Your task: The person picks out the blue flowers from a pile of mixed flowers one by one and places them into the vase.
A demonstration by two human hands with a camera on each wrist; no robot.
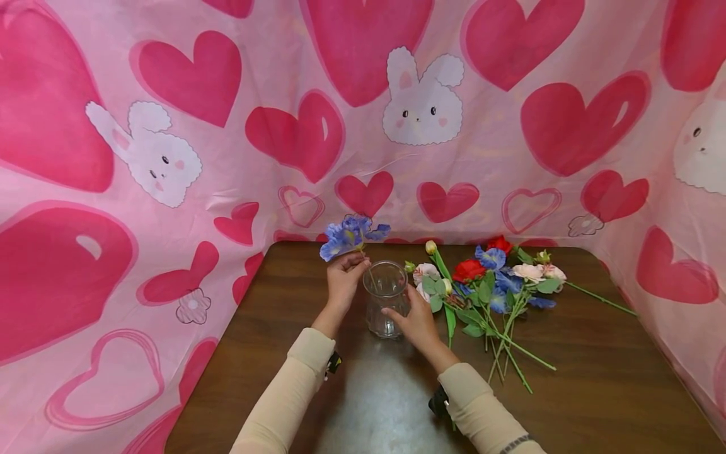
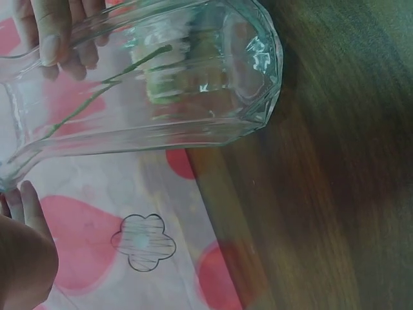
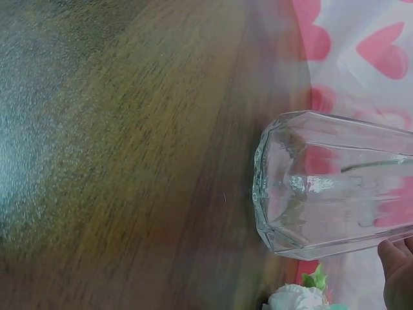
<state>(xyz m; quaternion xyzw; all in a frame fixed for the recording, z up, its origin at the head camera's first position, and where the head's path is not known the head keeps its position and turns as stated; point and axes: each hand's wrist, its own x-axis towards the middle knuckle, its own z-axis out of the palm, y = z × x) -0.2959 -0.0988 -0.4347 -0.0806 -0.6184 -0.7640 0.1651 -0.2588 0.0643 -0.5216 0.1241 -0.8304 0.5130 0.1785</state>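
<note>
My left hand (image 1: 342, 285) pinches the stem of a blue iris (image 1: 347, 238) just left of the rim of a clear glass vase (image 1: 381, 323). The bloom stands above the fingers. Through the glass in the left wrist view, the green stem (image 2: 90, 100) slants inside the vase, its lower end above the base. My right hand (image 1: 418, 320) holds the vase by its right side, thumb in front. In the left wrist view fingers (image 2: 55, 32) lie against the neck. Only part of the right hand (image 3: 399, 271) shows in the right wrist view.
Right of the vase lies a loose pile of flowers: red roses (image 1: 469, 270), blue irises (image 1: 507, 282), pale pink blooms (image 1: 529, 272) and a tulip bud (image 1: 431, 247), with stems pointing toward the front. A pink heart-print cloth (image 1: 363, 151) hangs behind the brown wooden table (image 1: 272, 353).
</note>
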